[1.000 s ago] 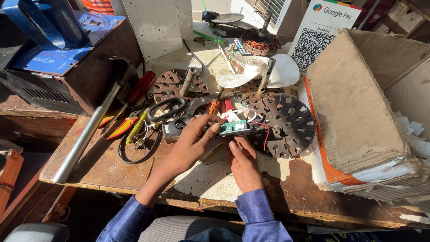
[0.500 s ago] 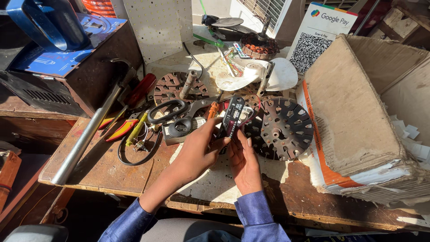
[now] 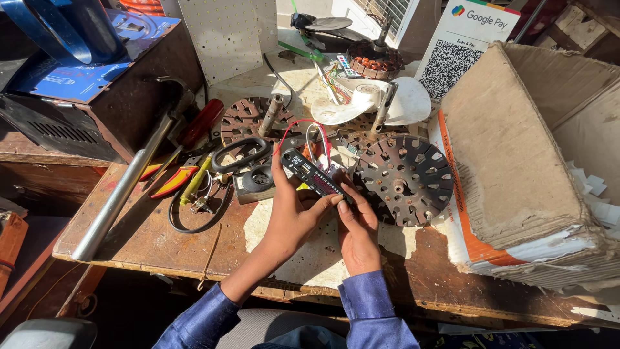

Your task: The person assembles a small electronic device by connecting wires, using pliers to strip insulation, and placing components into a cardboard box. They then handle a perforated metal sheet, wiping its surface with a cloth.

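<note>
Worn wooden workbench (image 3: 161, 239) carries both hands at centre: left hand (image 3: 294, 216) and right hand (image 3: 358, 229) grip together a narrow black circuit board with red wires (image 3: 313, 174), tilted for viewing; perforated round metal disc (image 3: 403, 178) lies at three o'clock

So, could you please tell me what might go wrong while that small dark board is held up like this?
1. Both hands, left and right, pinch the small dark board above the bench, so a slip could drop it onto the perforated metal disc.
2. The red wire loops up from the board; lifting further might strain its joint.
3. The loose tools, such as the yellow-handled screwdriver, crowd the left elbow's path.
</note>
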`<control>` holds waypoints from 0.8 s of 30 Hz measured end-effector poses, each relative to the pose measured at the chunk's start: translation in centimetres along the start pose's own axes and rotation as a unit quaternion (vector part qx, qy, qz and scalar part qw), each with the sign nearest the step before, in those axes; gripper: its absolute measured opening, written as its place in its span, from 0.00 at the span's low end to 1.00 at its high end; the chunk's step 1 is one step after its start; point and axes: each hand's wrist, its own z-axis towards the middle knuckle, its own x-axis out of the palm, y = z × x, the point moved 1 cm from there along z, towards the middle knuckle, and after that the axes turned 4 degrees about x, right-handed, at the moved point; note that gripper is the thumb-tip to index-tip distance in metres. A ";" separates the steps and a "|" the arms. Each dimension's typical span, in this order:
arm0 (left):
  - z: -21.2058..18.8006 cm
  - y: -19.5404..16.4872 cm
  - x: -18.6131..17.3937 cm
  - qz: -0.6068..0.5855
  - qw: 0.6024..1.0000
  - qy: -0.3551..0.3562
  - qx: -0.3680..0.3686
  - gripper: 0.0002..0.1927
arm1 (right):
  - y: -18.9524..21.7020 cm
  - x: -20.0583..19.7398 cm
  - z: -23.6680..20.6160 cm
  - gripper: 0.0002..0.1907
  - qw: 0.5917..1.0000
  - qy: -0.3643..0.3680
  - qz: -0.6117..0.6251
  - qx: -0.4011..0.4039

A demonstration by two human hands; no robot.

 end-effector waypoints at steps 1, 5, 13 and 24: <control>-0.1 -0.2 0.0 0.007 1.000 -0.002 0.017 0.60 | -0.3 -0.3 0.0 0.19 1.000 -0.013 0.013 0.009; -0.2 -0.7 -0.1 0.004 1.000 0.007 0.016 0.58 | -0.9 -0.9 0.2 0.18 1.000 -0.017 0.005 -0.006; 1.0 -0.7 -2.7 0.062 0.996 0.060 0.038 0.37 | -0.9 -1.1 0.7 0.18 0.991 -0.050 0.125 0.007; 2.0 -1.2 -4.4 -0.013 0.995 0.097 -0.031 0.25 | -1.6 -2.1 0.9 0.18 0.975 -0.046 0.216 0.001</control>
